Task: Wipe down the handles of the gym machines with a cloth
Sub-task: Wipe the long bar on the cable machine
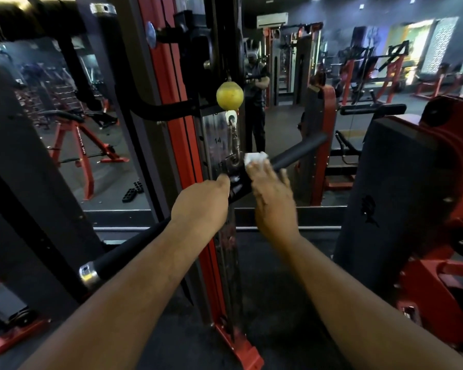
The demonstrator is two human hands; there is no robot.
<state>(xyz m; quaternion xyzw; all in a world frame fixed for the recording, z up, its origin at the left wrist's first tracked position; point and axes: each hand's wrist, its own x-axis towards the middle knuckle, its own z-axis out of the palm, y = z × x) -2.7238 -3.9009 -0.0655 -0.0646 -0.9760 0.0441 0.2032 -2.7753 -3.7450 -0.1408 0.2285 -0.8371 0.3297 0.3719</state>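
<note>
A long black cable bar (300,153) with a chrome end cap hangs slanted from a carabiner on the red and black cable machine (182,145). My left hand (202,206) grips the bar just left of its middle. Just right of the middle, my right hand (271,193) presses a white cloth (254,157) against the bar. The cloth shows only past my fingertips. The bar's left half runs down toward its chrome cap (88,273), partly hidden by my left forearm.
A yellow ball stopper (230,96) hangs on the cable above the carabiner. A mirror behind the machine reflects a person (255,89) and more equipment. A large black and red padded machine (401,209) stands close on the right. Red benches stand at left.
</note>
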